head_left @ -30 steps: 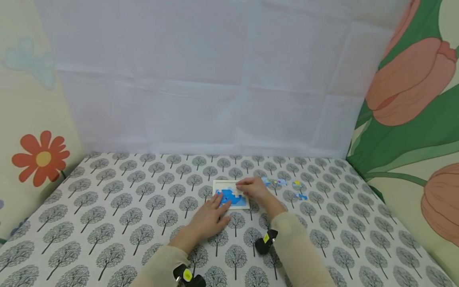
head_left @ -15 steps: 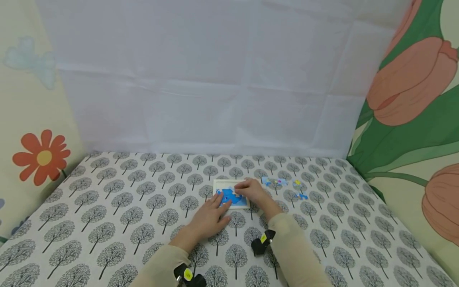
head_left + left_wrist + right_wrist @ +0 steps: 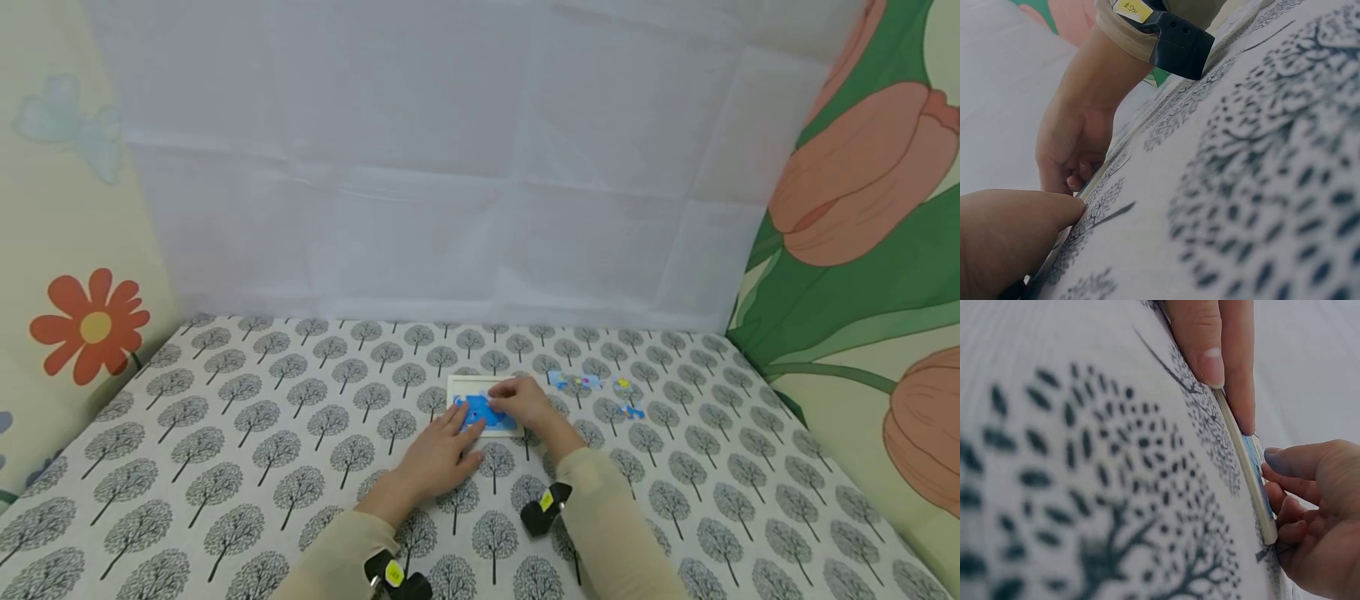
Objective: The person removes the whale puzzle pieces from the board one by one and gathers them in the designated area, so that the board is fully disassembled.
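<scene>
A small jigsaw puzzle in a white frame [image 3: 470, 381] lies on the table, its lower part filled with blue pieces [image 3: 473, 409]. My left hand [image 3: 438, 454] rests across the frame's left side with its fingers stretched out. My right hand [image 3: 527, 403] is over the frame's right half, thumb and index finger bent together at the blue pieces, pinching a puzzle piece that the fingers mostly hide. In the right wrist view, the thumb [image 3: 1285, 460] is close above the frame's blue surface, while the other fingers curl beside the frame's edge [image 3: 1252, 487].
Right of the frame lie loose puzzle pieces: a light blue group [image 3: 574, 381], a yellow one [image 3: 623, 383] and a blue one [image 3: 633, 412]. A tree-print cloth [image 3: 330, 467] covers the table. Behind it hangs a white sheet [image 3: 420, 167].
My right hand has shifted slightly left and down over the frame. The pale gap among the blue pieces that showed earlier is now covered. My left hand has stayed in place.
</scene>
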`<state>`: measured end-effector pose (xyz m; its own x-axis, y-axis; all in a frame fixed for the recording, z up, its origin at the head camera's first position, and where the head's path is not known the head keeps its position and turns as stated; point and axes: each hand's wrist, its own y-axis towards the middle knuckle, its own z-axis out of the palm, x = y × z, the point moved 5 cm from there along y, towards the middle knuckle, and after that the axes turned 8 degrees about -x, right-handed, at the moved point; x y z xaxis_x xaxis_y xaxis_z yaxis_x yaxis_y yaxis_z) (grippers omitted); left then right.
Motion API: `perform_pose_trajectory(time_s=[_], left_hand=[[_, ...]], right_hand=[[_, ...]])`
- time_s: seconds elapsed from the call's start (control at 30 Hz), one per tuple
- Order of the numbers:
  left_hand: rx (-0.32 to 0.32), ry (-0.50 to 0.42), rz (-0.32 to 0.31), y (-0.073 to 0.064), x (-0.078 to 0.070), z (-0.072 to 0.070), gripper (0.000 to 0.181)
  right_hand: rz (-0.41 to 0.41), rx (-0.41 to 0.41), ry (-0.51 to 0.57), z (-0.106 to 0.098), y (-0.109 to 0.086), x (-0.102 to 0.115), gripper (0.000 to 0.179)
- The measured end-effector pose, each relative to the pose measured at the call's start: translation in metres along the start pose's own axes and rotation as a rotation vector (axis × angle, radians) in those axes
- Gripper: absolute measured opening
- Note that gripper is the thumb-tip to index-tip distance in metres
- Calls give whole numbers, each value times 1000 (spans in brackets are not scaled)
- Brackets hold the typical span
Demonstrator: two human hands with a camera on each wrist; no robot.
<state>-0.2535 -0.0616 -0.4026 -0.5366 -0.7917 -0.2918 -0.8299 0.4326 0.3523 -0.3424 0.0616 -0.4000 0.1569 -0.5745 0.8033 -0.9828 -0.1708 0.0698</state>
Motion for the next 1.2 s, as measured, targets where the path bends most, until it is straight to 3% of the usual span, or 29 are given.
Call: perform_pose_trajectory(time_s=[0.23,0.7,1.2], left_hand=[[-3,-5,-3,0,1,1,48],[-1,-18,-11,0,1,1,50],[2,-13,-11,0,1,2,49]], right_hand=[[-7,-32,-3,1,-1,1,19],[25,-96,111,1,2,-2,11],[77,-134,132,0,2,-1,6]])
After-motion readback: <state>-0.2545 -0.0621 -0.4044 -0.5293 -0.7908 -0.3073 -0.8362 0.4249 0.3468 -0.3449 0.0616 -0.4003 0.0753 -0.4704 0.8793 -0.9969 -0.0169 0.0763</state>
